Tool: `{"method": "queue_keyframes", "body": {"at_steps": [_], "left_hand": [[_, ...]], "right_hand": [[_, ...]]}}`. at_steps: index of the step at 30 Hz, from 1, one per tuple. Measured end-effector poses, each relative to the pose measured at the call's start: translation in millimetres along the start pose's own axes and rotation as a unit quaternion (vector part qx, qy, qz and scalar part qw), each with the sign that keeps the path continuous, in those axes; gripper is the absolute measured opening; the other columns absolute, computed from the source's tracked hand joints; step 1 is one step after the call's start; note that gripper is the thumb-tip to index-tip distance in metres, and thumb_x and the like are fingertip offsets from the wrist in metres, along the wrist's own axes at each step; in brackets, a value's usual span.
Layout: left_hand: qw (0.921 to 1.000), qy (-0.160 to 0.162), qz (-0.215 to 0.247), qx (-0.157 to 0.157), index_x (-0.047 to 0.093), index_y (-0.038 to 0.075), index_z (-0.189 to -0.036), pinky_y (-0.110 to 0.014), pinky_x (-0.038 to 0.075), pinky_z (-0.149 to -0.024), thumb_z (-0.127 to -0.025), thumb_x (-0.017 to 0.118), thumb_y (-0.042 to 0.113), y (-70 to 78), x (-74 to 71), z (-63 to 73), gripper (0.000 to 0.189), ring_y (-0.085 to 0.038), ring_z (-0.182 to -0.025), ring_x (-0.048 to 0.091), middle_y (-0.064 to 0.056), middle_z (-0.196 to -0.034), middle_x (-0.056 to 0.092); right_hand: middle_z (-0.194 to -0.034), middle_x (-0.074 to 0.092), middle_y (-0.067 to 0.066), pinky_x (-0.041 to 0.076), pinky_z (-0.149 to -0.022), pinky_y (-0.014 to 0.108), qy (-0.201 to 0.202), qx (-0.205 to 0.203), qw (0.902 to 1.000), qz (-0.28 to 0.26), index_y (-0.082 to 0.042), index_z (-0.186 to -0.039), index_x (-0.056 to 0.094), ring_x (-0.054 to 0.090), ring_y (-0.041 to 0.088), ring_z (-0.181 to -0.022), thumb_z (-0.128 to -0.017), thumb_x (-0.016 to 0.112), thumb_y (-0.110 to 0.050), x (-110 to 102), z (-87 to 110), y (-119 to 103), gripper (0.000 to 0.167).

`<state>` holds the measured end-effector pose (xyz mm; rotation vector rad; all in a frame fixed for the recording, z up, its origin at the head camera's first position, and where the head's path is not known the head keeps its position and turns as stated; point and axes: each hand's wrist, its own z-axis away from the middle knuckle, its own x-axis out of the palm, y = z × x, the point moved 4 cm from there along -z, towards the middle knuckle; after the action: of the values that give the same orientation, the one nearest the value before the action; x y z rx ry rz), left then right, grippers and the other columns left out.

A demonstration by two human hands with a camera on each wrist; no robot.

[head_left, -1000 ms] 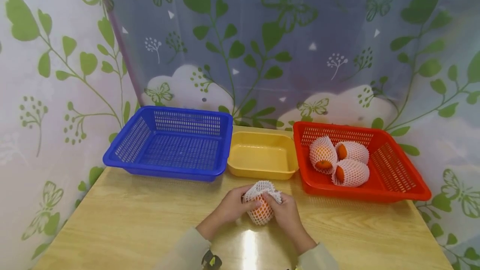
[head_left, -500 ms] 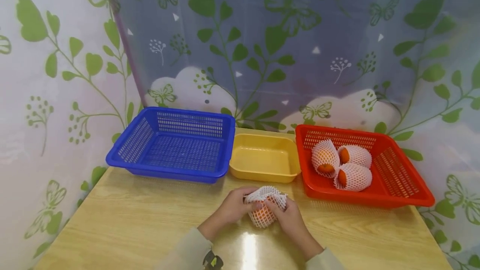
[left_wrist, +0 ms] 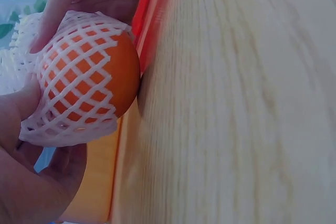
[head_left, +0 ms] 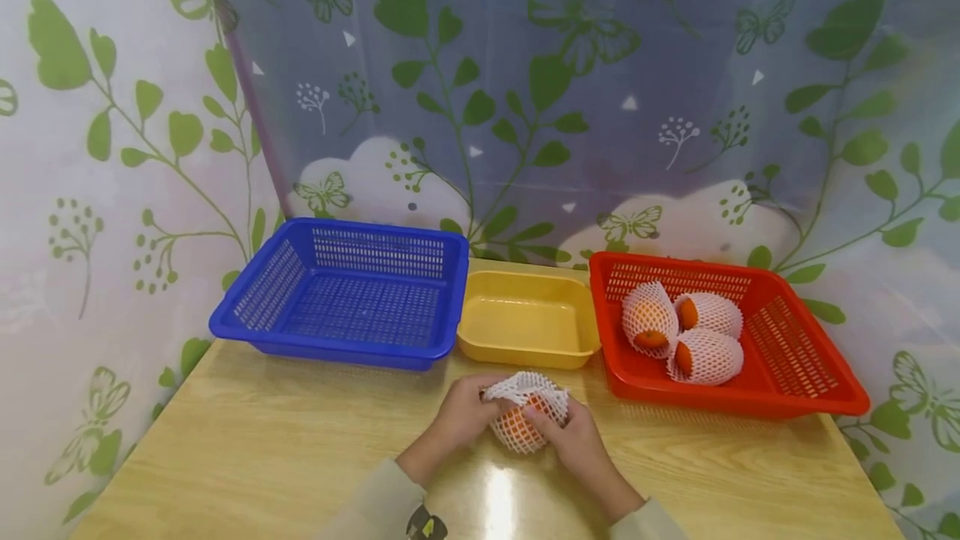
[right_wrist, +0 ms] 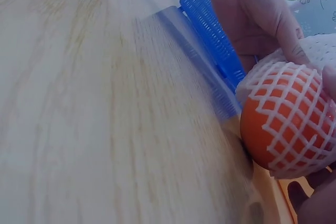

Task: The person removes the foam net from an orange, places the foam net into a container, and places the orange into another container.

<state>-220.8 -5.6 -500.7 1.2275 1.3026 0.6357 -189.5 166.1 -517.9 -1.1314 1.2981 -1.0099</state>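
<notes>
Both hands hold an orange (head_left: 521, 427) in a white foam net sleeve (head_left: 536, 386), in front of the yellow tray. My left hand (head_left: 462, 413) grips it from the left, its thumb pressed on the net. From the other side my right hand (head_left: 581, 438) grips it, thumb on the front. In the left wrist view the bare underside of the orange (left_wrist: 128, 74) pokes out of the net close to the tabletop; whether it touches is unclear. Loose net is bunched above the fruit. The fingers behind the fruit are partly hidden in the head view.
A blue basket (head_left: 337, 352) stands at the back left, a shallow yellow tray (head_left: 525, 354) in the middle. At the right, a red basket (head_left: 787, 340) holds three netted oranges (head_left: 705, 357). All stand on a wooden table (head_left: 300, 457) against a patterned curtain (head_left: 480, 65).
The hands still hold the netted orange in nearly the same spot. The net's top has spread and folded lower over the fruit. The view has shifted slightly.
</notes>
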Motion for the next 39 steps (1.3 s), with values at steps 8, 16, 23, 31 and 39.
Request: {"method": "queue_keyframes", "body": {"at_steps": [8,16,23,31,39], "left_hand": [[0.9999,0.013,-0.002,-0.001,0.070,-0.001,-0.113,-0.033,0.054,-0.088,-0.085,0.072,0.006,3.4,-1.1,-1.8,0.029,-0.027,-0.104,0.066,-0.012,-0.110,0.071],[0.9992,-0.010,0.038,0.008,0.069,0.002,-0.116,-0.025,0.055,-0.078,-0.089,0.072,0.021,11.7,1.7,-2.3,0.033,-0.023,-0.099,0.065,-0.011,-0.111,0.070],[0.9984,-0.040,0.041,-0.004,0.063,-0.003,-0.123,-0.035,0.056,-0.085,-0.089,0.071,0.011,12.4,8.3,-4.0,0.037,-0.030,-0.106,0.063,-0.016,-0.116,0.067],[0.9987,-0.040,0.030,-0.008,0.061,0.001,-0.126,-0.031,0.056,-0.083,-0.088,0.073,0.016,9.6,10.1,-1.5,0.043,-0.028,-0.106,0.063,-0.015,-0.119,0.066],[0.9984,-0.056,0.002,0.003,0.062,0.005,-0.128,-0.032,0.051,-0.090,-0.087,0.074,0.029,5.5,6.5,2.5,0.048,-0.024,-0.107,0.063,-0.010,-0.119,0.067]], "right_hand": [[-0.095,0.071,0.010,0.054,-0.079,0.024,0.005,0.000,0.9999,-0.011,0.004,-0.107,0.067,0.064,0.009,-0.085,-0.089,0.072,-0.014,0.0,-1.3,-3.4,0.026],[-0.097,0.071,0.010,0.053,-0.079,0.022,0.035,0.009,0.9993,-0.011,0.006,-0.110,0.067,0.064,0.007,-0.087,-0.092,0.068,-0.014,-8.3,-1.0,-6.2,0.027],[-0.098,0.071,0.015,0.054,-0.077,0.021,0.050,0.018,0.9983,-0.024,0.010,-0.107,0.068,0.064,0.006,-0.085,-0.090,0.069,-0.010,-12.8,-1.9,-7.3,0.026],[-0.094,0.073,0.011,0.054,-0.075,0.021,0.061,0.009,0.9977,-0.027,0.009,-0.102,0.070,0.065,0.006,-0.083,-0.089,0.071,-0.011,-10.8,-0.9,-6.8,0.024],[-0.094,0.073,0.012,0.055,-0.075,0.023,0.057,-0.025,0.9980,-0.007,0.005,-0.099,0.072,0.065,0.007,-0.083,-0.089,0.071,-0.013,-5.4,-1.4,-9.7,0.021]]}}
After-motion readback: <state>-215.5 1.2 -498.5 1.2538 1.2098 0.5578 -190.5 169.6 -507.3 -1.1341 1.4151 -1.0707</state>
